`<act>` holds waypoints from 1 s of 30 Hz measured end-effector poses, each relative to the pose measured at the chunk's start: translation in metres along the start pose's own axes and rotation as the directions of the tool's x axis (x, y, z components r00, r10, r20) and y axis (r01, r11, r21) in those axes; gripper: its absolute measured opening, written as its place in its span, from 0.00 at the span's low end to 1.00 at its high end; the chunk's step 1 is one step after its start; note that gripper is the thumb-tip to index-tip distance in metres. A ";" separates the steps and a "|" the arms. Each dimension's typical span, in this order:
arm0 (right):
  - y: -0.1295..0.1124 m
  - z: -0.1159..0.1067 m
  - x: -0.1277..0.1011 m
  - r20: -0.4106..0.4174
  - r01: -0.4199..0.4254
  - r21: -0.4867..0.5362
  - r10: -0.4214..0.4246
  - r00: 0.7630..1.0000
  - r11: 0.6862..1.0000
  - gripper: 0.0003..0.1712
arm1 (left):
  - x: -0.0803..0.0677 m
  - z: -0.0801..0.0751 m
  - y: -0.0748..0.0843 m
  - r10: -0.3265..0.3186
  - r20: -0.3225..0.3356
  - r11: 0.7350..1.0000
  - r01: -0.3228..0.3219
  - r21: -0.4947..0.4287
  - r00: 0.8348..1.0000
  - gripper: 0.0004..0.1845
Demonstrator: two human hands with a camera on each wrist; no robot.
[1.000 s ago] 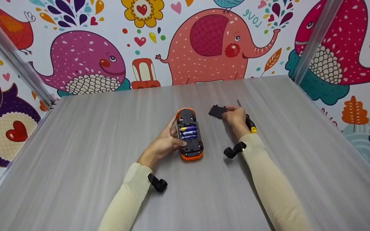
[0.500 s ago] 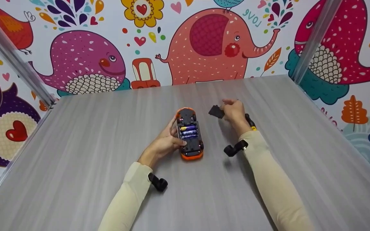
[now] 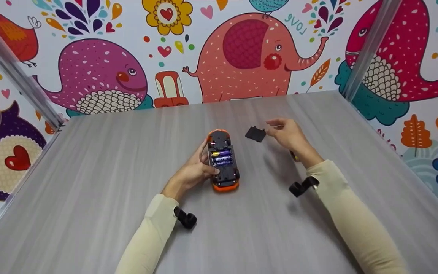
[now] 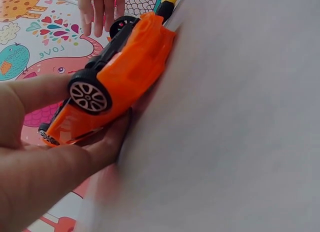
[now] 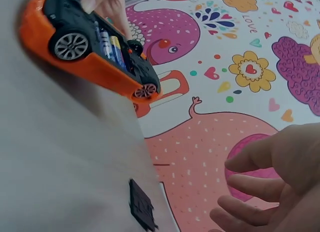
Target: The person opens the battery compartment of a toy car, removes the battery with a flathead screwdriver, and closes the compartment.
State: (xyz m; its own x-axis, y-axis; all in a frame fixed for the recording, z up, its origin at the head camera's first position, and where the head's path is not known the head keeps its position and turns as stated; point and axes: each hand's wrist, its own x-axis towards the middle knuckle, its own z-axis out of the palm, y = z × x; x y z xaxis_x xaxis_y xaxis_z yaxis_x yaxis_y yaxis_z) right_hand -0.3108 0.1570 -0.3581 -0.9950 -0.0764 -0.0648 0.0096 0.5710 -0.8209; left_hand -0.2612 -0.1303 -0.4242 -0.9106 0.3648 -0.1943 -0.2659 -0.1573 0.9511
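On the grey table (image 3: 89,190), your left hand (image 3: 190,171) grips the upturned toy car (image 3: 222,160) — light, stiff plastic, best held by its sides — while your right hand (image 3: 289,134) hovers empty, fingers relaxed, beside the battery cover (image 3: 255,134).

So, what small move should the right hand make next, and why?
Probably reach for a battery: the toy car lies upside down, gripped by the left hand, its compartment open. The cover lies on the table, and the right hand is empty.
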 end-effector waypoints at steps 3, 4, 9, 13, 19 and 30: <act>0.003 -0.008 -0.005 0.015 0.025 -0.042 -0.024 1.000 0.999 0.24 | -0.001 -0.002 0.000 -0.004 -0.002 1.000 0.004 0.003 1.000 0.64; 0.005 -0.010 -0.005 0.019 0.024 -0.045 -0.023 1.000 0.999 0.24 | -0.002 -0.003 0.000 -0.005 0.002 1.000 0.005 0.004 1.000 0.64; 0.014 -0.019 -0.004 0.041 0.003 -0.041 -0.001 0.999 0.999 0.24 | -0.003 -0.005 0.000 -0.008 0.011 1.000 0.008 0.004 1.000 0.64; 0.022 -0.026 0.001 0.039 -0.024 -0.033 0.025 0.999 0.999 0.24 | -0.002 -0.003 0.001 -0.001 0.012 1.000 0.002 -0.007 1.000 0.64; 0.033 -0.034 0.005 0.028 -0.069 -0.021 0.069 0.997 0.997 0.31 | 0.000 -0.001 0.002 0.000 0.002 1.000 0.000 -0.009 1.000 0.64; 0.054 -0.043 0.012 0.083 -0.211 -0.045 0.214 0.973 0.977 0.38 | 0.001 0.000 -0.001 0.000 0.016 1.000 0.000 0.010 1.000 0.64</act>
State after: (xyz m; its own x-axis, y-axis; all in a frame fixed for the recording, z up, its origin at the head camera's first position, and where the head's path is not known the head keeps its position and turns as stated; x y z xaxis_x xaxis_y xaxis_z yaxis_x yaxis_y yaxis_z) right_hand -0.3267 0.2224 -0.3788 -0.9581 -0.0201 -0.2856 0.2145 0.6103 -0.7626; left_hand -0.2616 -0.1298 -0.4256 -0.9053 0.3796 -0.1907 -0.2629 -0.1481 0.9534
